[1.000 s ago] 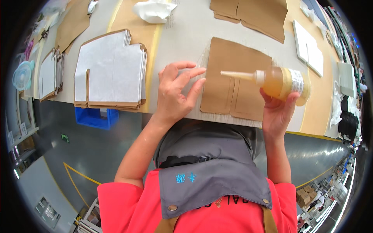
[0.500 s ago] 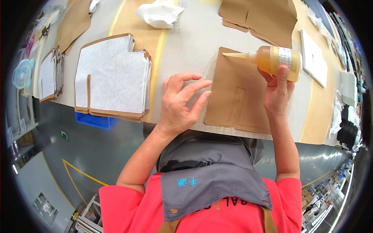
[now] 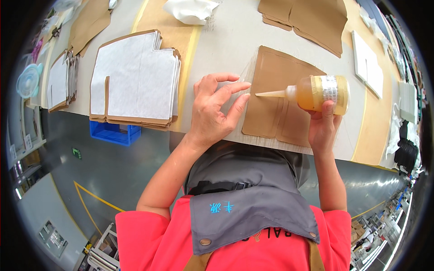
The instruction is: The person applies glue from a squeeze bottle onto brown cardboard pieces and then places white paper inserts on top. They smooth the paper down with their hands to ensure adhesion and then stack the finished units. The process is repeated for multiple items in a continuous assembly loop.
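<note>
A squeeze bottle (image 3: 312,94) of amber liquid lies nearly level in my right hand (image 3: 323,128), which is wrapped round its lower side. Its long pale nozzle points left, the tip over the left part of a brown sheet (image 3: 271,72) with stitched-looking or pressed lines. Whether the tip touches the sheet I cannot tell. My left hand (image 3: 216,106) is beside the sheet's left edge, fingers apart and curved, holding nothing.
To the left lies a stack of white-faced brown pieces (image 3: 133,79), with a smaller stack (image 3: 61,81) beyond it. Brown sheets (image 3: 312,22) lie at the far side, white panels (image 3: 366,63) at the right. A blue bin (image 3: 115,132) stands below the table edge.
My right hand has brought the bottle nearer to me, its nozzle tip moving from the sheet's far edge down along its left side. My left hand stays open beside the sheet.
</note>
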### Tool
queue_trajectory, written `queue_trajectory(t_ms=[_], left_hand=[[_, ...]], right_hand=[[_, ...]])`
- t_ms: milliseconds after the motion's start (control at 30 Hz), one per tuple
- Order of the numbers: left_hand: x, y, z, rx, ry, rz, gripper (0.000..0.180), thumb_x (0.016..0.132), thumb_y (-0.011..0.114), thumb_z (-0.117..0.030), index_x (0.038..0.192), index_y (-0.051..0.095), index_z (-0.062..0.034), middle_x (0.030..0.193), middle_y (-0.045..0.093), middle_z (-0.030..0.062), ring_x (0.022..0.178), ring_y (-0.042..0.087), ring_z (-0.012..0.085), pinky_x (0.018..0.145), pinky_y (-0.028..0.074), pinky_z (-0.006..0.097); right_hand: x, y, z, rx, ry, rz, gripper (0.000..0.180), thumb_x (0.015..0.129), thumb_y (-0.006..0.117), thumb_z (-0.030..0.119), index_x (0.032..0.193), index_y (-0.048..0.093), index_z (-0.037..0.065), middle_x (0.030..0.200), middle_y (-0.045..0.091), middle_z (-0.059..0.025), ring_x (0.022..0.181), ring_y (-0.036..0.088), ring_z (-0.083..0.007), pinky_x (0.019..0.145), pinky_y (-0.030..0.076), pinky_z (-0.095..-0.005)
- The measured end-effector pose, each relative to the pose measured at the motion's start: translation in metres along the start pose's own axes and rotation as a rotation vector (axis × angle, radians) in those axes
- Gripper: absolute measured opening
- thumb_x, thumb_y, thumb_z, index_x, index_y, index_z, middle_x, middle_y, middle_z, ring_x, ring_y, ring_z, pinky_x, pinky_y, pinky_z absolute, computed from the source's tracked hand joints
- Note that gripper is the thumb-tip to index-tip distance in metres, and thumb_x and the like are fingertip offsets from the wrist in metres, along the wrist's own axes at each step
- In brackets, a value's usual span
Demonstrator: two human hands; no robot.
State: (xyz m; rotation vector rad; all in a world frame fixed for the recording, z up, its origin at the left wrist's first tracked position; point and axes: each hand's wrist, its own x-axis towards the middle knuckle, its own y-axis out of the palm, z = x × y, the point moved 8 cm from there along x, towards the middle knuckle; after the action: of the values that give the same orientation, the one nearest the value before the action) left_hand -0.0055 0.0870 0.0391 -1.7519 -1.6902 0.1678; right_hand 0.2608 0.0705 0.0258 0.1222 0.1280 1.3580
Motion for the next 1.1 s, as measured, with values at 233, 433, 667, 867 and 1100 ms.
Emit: queue_trajectory(t_ms=[233, 433, 667, 867, 1100], left_hand=[[-0.001, 0.001, 0.000, 0.008, 0.021, -0.016, 0.021, 0.085, 0.076, -0.012, 0.105, 0.077, -0.0139, 0.114, 0.065, 0.0063, 0.102, 0.060, 0.0238, 0.088, 0.048, 0.035], [0.001, 0.001, -0.001, 0.020, 0.036, -0.030, 0.019, 0.085, 0.076, -0.013, 0.104, 0.077, -0.0142, 0.114, 0.065, 0.0059, 0.102, 0.060, 0.0239, 0.089, 0.047, 0.035], [-0.004, 0.000, 0.000, 0.017, 0.031, -0.032, 0.019, 0.085, 0.076, -0.015, 0.104, 0.077, -0.0148, 0.113, 0.065, 0.0048, 0.103, 0.059, 0.0221, 0.094, 0.043, 0.036], [-0.002, 0.000, 0.000, -0.031, 0.028, -0.044, 0.019, 0.085, 0.074, -0.013, 0.104, 0.076, -0.0131, 0.110, 0.065, 0.0059, 0.105, 0.058, 0.0223, 0.097, 0.041, 0.037], [0.006, -0.008, -0.058, -0.393, 0.014, 0.109, 0.030, 0.089, 0.063, -0.002, 0.118, 0.069, 0.0001, 0.117, 0.066, 0.0134, 0.111, 0.060, 0.0267, 0.101, 0.045, 0.037]], right_hand=[[-0.032, 0.000, -0.001, -0.010, -0.026, 0.040, 0.065, 0.096, 0.068, 0.042, 0.140, 0.046, 0.000, 0.132, 0.059, -0.0139, 0.123, 0.056, -0.0243, 0.102, 0.048, -0.0415], [-0.052, 0.000, 0.002, -0.147, -0.083, 0.086, 0.086, 0.085, 0.075, 0.055, 0.141, 0.044, -0.001, 0.140, 0.055, -0.0198, 0.129, 0.054, -0.0290, 0.110, 0.042, -0.0452], [-0.070, 0.011, 0.009, -0.155, -0.164, 0.255, 0.101, 0.068, 0.090, 0.053, 0.140, 0.033, 0.009, 0.136, 0.054, -0.0211, 0.128, 0.054, -0.0371, 0.107, 0.044, -0.0523], [-0.079, -0.034, 0.006, -0.149, -0.099, -0.038, 0.098, 0.075, 0.080, 0.064, 0.143, 0.038, 0.008, 0.140, 0.053, -0.0206, 0.133, 0.051, -0.0349, 0.110, 0.042, -0.0487], [-0.025, -0.217, 0.086, 0.227, 0.011, -0.304, 0.049, 0.100, 0.057, 0.050, 0.131, 0.057, 0.011, 0.121, 0.068, -0.0081, 0.102, 0.070, -0.0178, 0.066, 0.061, -0.0319]])
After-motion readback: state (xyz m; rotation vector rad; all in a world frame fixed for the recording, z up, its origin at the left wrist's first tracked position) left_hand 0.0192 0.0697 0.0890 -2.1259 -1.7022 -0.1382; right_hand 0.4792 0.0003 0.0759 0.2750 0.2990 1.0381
